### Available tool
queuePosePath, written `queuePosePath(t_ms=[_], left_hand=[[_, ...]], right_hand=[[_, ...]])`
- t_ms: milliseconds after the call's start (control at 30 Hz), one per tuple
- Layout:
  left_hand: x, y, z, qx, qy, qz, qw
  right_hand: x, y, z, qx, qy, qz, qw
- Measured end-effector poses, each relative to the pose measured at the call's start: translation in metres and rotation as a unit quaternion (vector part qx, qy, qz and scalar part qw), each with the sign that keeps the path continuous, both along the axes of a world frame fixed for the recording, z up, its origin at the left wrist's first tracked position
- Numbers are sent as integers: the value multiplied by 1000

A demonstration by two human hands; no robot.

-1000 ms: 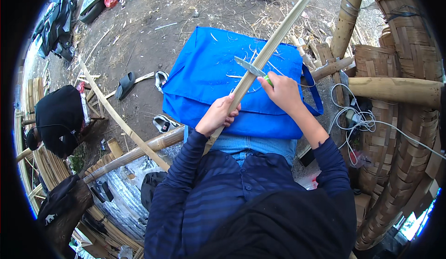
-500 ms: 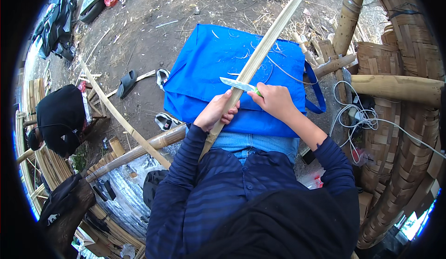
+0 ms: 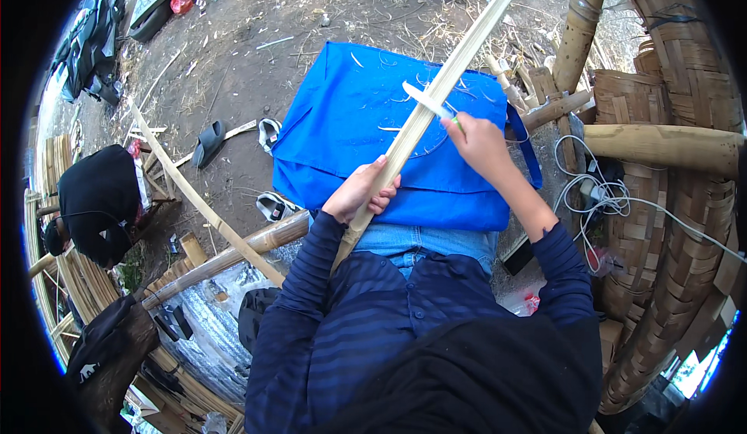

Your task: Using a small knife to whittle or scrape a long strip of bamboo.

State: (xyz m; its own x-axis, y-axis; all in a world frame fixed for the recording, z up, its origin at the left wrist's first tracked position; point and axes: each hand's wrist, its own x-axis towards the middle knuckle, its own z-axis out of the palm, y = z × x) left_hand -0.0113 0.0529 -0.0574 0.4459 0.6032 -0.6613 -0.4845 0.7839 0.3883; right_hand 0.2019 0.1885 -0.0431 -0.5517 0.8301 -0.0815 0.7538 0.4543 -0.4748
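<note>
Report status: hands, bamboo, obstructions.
Left hand grips long pale bamboo strip. Right hand holds knife blade against it. Blue cloth beneath; nothing blocking.

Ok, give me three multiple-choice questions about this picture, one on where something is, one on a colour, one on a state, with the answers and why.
1. Where does the long pale bamboo strip lie?
A. Flat on the dirt beside the sandals
B. Slanting across the cloth on the person's lap
C. Leaning against the woven bamboo panels

2. What colour is the cloth spread over the lap?
A. Blue
B. Red
C. Green

3. What is the right hand doing?
A. Resting open on the cloth
B. Gripping a small knife whose blade lies across the strip
C. Holding a sandal

Answers:
1 B, the strip runs from the left hand near the waist up and away over the cloth.
2 A, the cloth is bright blue.
3 B, the fingers are closed on the handle and the pale blade crosses the strip.
</note>
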Motion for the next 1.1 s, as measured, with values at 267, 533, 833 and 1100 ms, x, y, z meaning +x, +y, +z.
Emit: queuePosePath(t_ms=[267, 533, 833, 1100], left_hand=[[-4, 3, -4, -8, -22, 19, 1000], [1, 2, -3, -7, -8, 4, 1000], [-3, 1, -8, 9, -12, 16, 1000], [-3, 1, -7, 23, -18, 20, 999]], right_hand=[[-27, -54, -8, 27, 38, 110, 993], [-5, 5, -6, 100, -39, -1, 994], [-31, -70, -4, -19, 23, 113, 993], [-29, -57, -9, 20, 10, 110, 994]])
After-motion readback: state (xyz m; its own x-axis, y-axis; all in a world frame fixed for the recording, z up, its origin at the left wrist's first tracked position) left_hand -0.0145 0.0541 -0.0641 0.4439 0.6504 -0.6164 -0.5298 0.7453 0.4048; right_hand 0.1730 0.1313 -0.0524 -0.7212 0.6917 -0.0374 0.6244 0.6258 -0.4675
